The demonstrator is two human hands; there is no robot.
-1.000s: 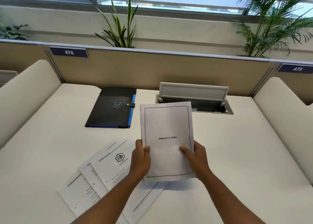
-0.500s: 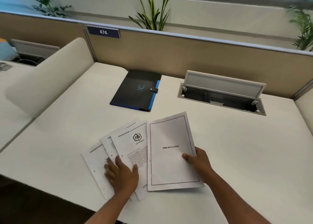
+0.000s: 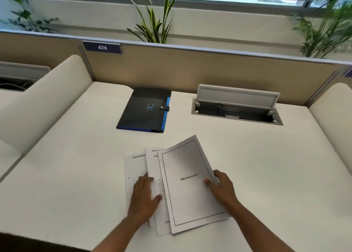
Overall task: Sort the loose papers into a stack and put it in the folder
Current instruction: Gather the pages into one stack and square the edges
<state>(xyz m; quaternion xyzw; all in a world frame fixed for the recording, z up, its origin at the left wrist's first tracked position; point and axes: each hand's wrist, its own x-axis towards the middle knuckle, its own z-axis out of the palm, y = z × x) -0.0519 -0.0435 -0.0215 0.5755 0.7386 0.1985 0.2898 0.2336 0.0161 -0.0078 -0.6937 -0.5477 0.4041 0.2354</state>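
Several white sheets lie fanned on the desk in front of me. The top one, the "BIBLIOGRAPHY" page (image 3: 188, 177), overlaps the printed sheets (image 3: 136, 166) to its left. My left hand (image 3: 144, 196) rests flat on those left sheets, fingers straight. My right hand (image 3: 221, 187) holds the right edge of the BIBLIOGRAPHY page, thumb on top and fingers at the edge. A closed black folder (image 3: 144, 109) with a blue spine and a snap strap lies further back, apart from the papers.
An open cable tray (image 3: 236, 110) with a raised lid is sunk into the desk at the back right. Cream side dividers (image 3: 47, 103) flank the desk, and a tan partition labelled 474 closes the back. The desk's front edge is near my forearms.
The BIBLIOGRAPHY page went from held up in both hands to lying on the other sheets. My left hand moved onto the left sheets, which now sit more gathered under the top page.
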